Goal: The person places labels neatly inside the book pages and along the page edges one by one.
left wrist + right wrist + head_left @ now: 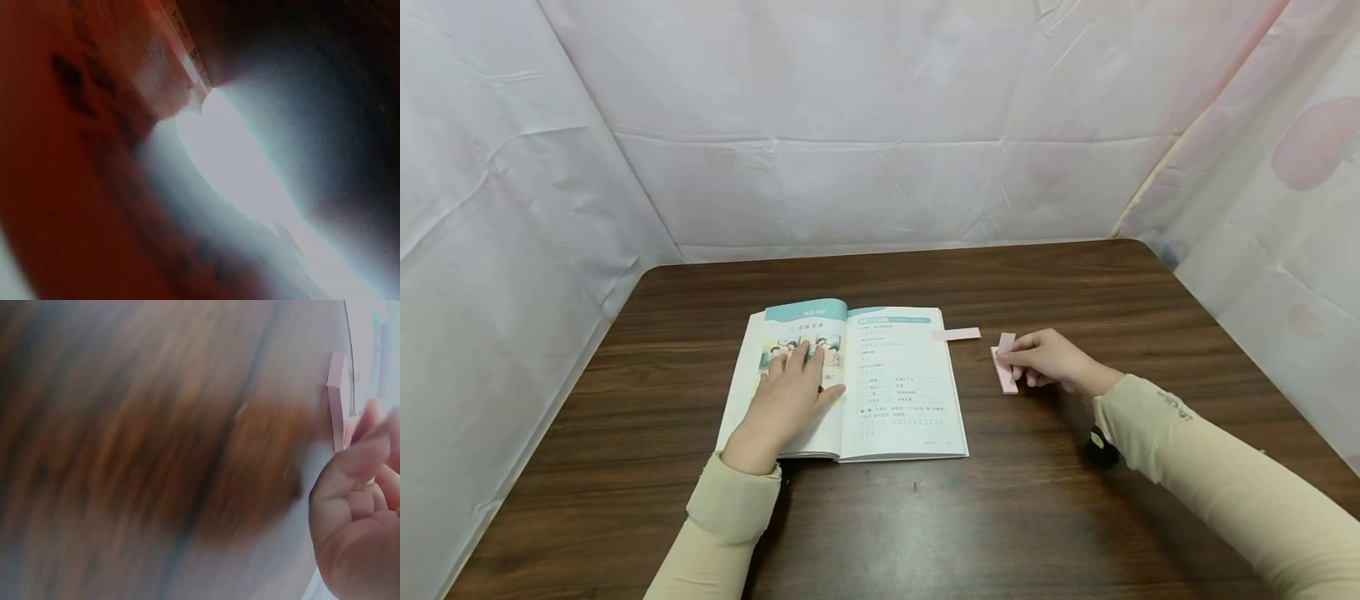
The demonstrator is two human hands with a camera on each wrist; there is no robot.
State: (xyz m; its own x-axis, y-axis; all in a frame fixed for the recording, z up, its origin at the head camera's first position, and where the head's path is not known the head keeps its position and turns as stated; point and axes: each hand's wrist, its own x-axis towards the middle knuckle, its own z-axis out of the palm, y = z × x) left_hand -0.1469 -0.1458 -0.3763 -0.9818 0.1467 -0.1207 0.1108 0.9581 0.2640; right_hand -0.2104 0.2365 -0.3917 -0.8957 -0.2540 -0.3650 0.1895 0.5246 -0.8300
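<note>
An open book (898, 383) lies on the table, printed text on its right page and a coloured picture on its left. Flat across the left page rests my left hand (786, 404), fingers spread. To the right of the book, my right hand (1048, 360) pinches a pale pink sticky strip (1007, 340) between thumb and fingertips. The strip is tilted over a small pink sticky-note pad (1005, 377) lying on the wood. Another pink strip (962, 334) sticks out from the right page's outer edge. In the right wrist view, the pad (338, 400) shows just beyond the fingers.
The dark wooden table (880, 533) has rounded far corners. Pale curtain-like sheets (865, 125) hang behind it and along both sides. A dark device (1101, 447) sits at the right wrist. The left wrist view is mostly blurred and glare-filled.
</note>
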